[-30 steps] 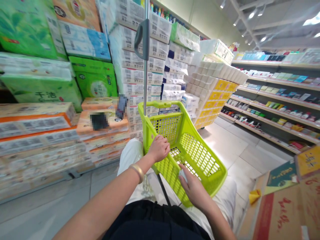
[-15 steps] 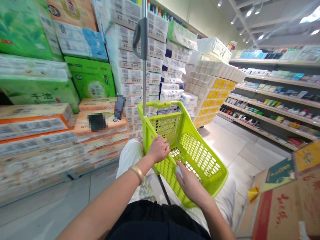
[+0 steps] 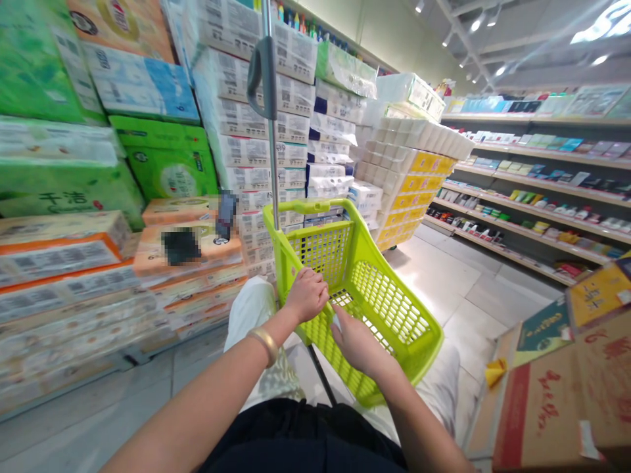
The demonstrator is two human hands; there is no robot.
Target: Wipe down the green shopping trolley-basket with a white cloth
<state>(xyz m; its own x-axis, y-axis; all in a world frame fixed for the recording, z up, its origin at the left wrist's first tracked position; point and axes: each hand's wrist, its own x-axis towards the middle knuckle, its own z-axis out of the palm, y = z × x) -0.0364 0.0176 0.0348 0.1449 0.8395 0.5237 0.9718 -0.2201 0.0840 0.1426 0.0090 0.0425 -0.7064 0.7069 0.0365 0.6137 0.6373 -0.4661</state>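
A lime-green plastic shopping basket (image 3: 394, 309) rests tilted across my lap, its mesh inside showing nothing in it. My left hand (image 3: 306, 294) is closed over the basket's near left rim. My right hand (image 3: 357, 340) lies along the near rim just to the right, fingers together over a small whitish thing that I cannot make out. A gold bangle (image 3: 264, 344) circles my left wrist. The basket's grey pull handle (image 3: 263, 79) rises on a metal rod above the far left corner.
Stacked packs of tissue and toilet paper (image 3: 98, 197) fill the left side and the back. A shelf rack with small goods (image 3: 532, 190) runs along the right. Cardboard boxes (image 3: 557, 387) stand at the near right. Pale floor tiles (image 3: 463, 282) lie between.
My right hand has slid up and left along the basket's rim, closer to my left hand. The view has shifted slightly, so everything sits a little further left.
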